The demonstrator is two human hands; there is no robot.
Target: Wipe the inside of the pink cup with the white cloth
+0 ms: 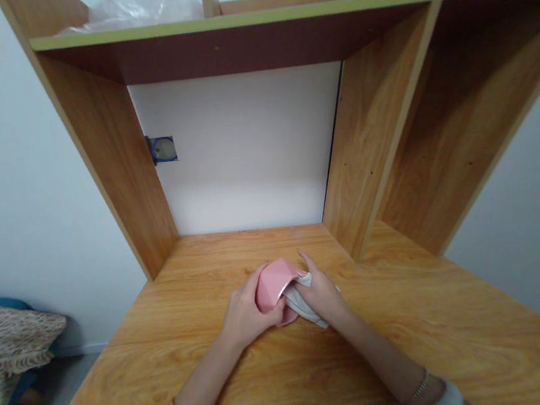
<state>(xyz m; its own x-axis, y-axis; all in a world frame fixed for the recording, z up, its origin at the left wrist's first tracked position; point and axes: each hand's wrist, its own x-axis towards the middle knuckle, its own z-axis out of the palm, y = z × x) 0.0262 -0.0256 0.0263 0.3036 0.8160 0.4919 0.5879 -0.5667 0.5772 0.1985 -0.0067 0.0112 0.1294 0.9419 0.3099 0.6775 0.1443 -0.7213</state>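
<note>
Both hands meet mid-tabletop [418,329], the left hand [245,313] cupped with fingers closed round the pink object [274,281] from its left, the right hand [322,296] pinching the grey cloth [298,300] against its right side (both touching it).

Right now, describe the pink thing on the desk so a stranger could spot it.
On the wooden desk, below the shelf unit's open middle bay, the left hand and right hand meet. Between them sits the pink object, faceted, with a pale cloth against it; nothing else there is pink.
</note>
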